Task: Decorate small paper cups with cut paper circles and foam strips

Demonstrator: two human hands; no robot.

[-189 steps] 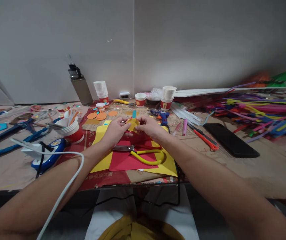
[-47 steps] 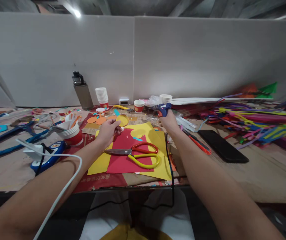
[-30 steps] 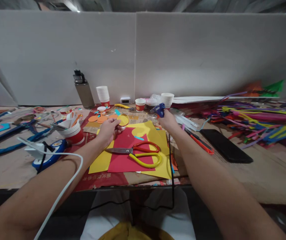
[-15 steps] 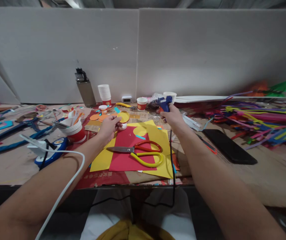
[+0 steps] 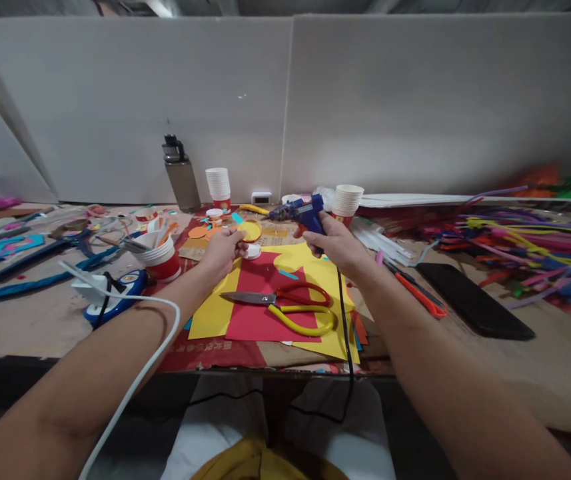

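Observation:
My left hand (image 5: 225,252) pinches the edge of a round yellow disc (image 5: 252,231), above a small white piece (image 5: 252,251). My right hand (image 5: 328,239) is wrapped round the handle of a blue glue gun (image 5: 305,212), whose nozzle points left toward the disc, a short gap away. A black cord (image 5: 344,313) hangs from the gun over the table's front edge. Scissors (image 5: 278,303) with one red and one yellow handle lie on red paper (image 5: 250,327) and yellow paper (image 5: 205,313) below both hands. Orange discs (image 5: 198,232) lie left of the yellow one.
Stacked paper cups (image 5: 218,185) and a dark bottle (image 5: 182,183) stand at the back. On the left are a cup with tools (image 5: 162,263) and a blue power strip (image 5: 135,287) with a white cable. Rightward lie a black phone (image 5: 475,300) and coloured pipe cleaners (image 5: 540,247).
My right hand has brought the glue gun leftward and turned it so its nozzle points left. The view has shifted slightly. My left hand still holds the yellow disc.

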